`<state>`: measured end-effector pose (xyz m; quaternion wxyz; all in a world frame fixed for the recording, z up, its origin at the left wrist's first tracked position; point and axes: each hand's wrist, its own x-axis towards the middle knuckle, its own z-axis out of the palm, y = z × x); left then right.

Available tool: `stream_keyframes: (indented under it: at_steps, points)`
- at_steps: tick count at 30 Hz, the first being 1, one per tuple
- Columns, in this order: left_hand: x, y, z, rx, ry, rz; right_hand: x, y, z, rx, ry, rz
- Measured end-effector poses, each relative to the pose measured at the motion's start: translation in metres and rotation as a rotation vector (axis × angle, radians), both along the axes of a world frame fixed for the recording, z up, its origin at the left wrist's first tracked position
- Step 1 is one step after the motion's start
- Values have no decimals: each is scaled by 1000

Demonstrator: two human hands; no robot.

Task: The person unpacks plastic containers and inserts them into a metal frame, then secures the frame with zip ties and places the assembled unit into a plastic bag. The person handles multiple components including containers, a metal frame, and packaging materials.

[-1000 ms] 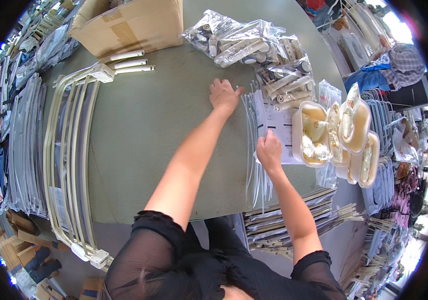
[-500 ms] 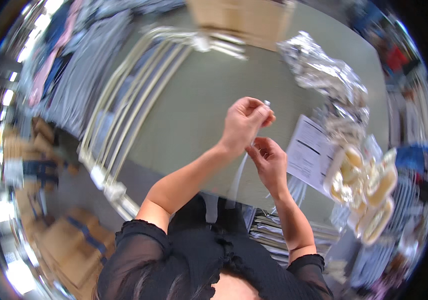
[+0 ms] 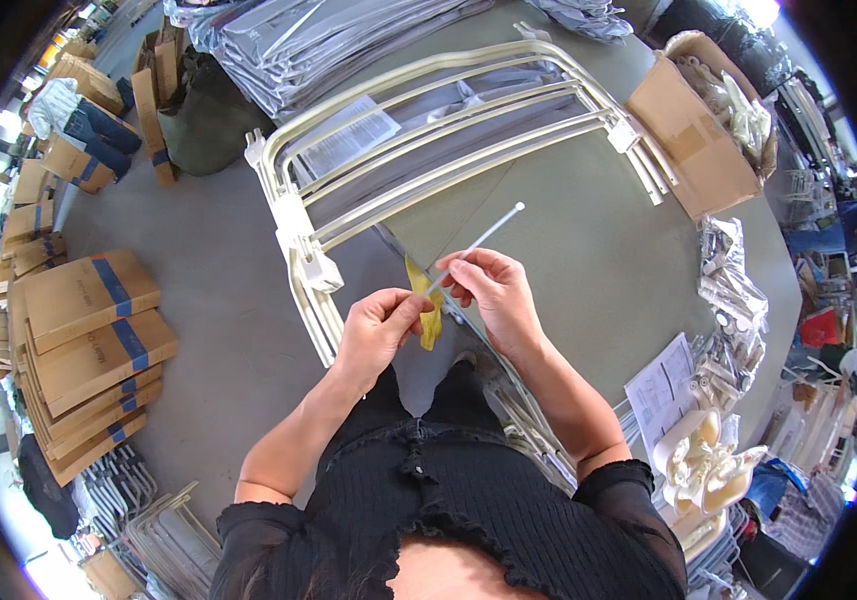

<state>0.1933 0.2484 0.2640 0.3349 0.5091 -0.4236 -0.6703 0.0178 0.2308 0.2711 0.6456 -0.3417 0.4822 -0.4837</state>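
Observation:
A thin white cable tie [image 3: 493, 228] slants up and to the right, its small head at the far end. My right hand [image 3: 496, 300] pinches it partway along, with thumb and fingers closed. Lower on the left, my left hand [image 3: 380, 330] is also closed, its fingertips on the tie's near end. Behind and between the fingers shows a limp yellow strip [image 3: 430, 325]; whether a hand holds it I cannot tell. Just beyond my hands, a cream metal tube frame [image 3: 418, 205] with parallel bars lies over the grey-green table [image 3: 568, 240], one side reaching past the edge.
Flat packs in grey plastic [image 3: 338, 40] lie at the back. An open carton [image 3: 693, 140] stands far right, beside crumpled silvery wrap [image 3: 733, 300], a printed sheet [image 3: 658, 390] and cream parts [image 3: 698, 455]. Cartons [image 3: 98, 330] are stacked at left; farther off is a person [image 3: 98, 130].
The view has swung left, bringing the tube frame in front of me. My hands have come lower and apart, and the tie now points up and right. The yellow strip has come into sight.

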Motion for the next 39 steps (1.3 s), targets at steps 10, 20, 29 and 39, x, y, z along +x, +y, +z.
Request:
stream_keyframes:
  at_steps: [10, 20, 29, 39]
  points:
    - [200, -26, -12, -295, -386, -165, 67, -34, -15, -40, 1071, -434]
    - [247, -85, -30, -481, -238, -372, 191, -56, 13, -608, 1179, 517]
    - [284, -140, -221, 885, 577, 198, 117, -174, -12, -522, 1680, 406]
    - [224, -157, -214, 942, 735, 237, 138, -225, -116, -487, 1270, 853]
